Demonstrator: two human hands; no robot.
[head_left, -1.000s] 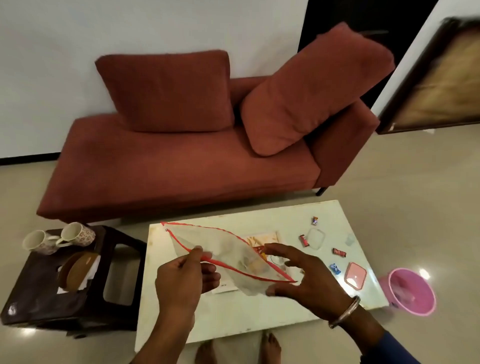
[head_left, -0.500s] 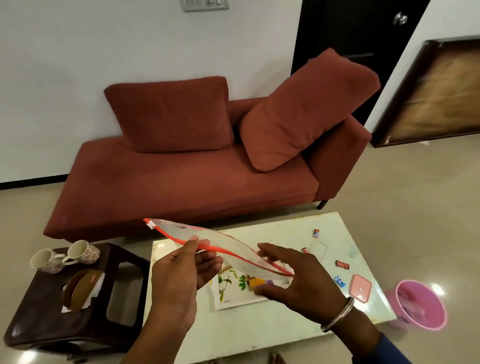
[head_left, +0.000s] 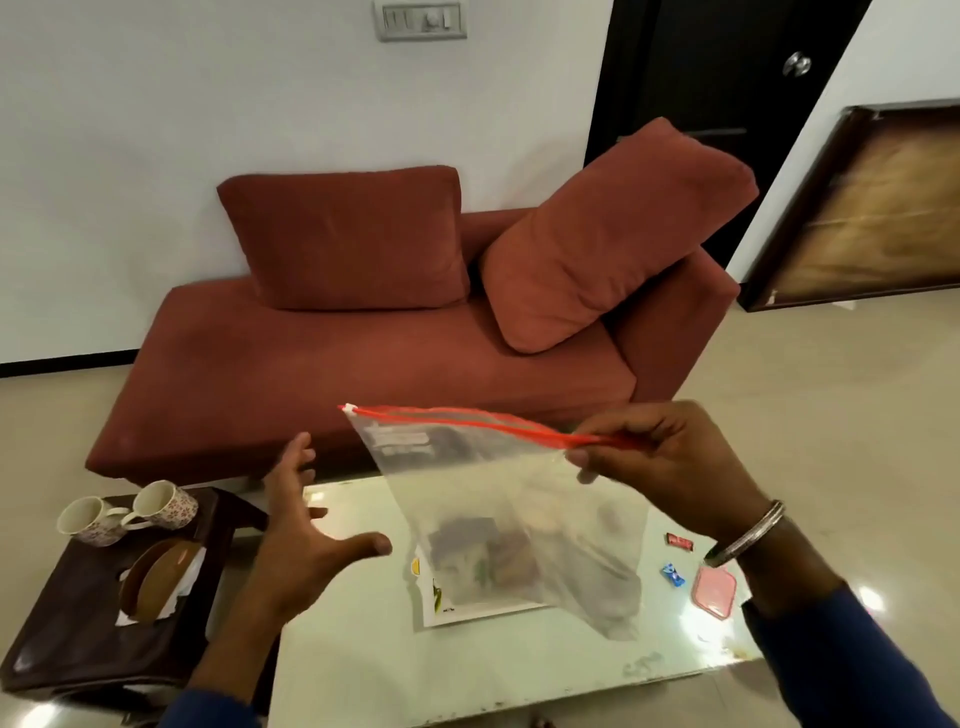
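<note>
A clear plastic zip bag (head_left: 519, 499) with a red zip strip and a white slider at its left end hangs in the air above the white coffee table (head_left: 498, 670). My right hand (head_left: 670, 462) pinches the bag's red top edge at its right end. My left hand (head_left: 306, 535) is apart from the bag, to its left, with fingers spread and holding nothing. Through the bag I see a printed sheet (head_left: 467, 608) lying on the table.
Small wrapped candies (head_left: 679, 541) and a pink-lidded box (head_left: 714, 592) lie on the table's right side. A dark side table (head_left: 78, 644) at left carries two mugs (head_left: 127, 512) and a brown holder. A red sofa (head_left: 363, 364) stands behind.
My left hand let go of the bag's red edge and drew away to the left. My right hand took the red edge and lifted the bag, which now hangs down. The view tilted up.
</note>
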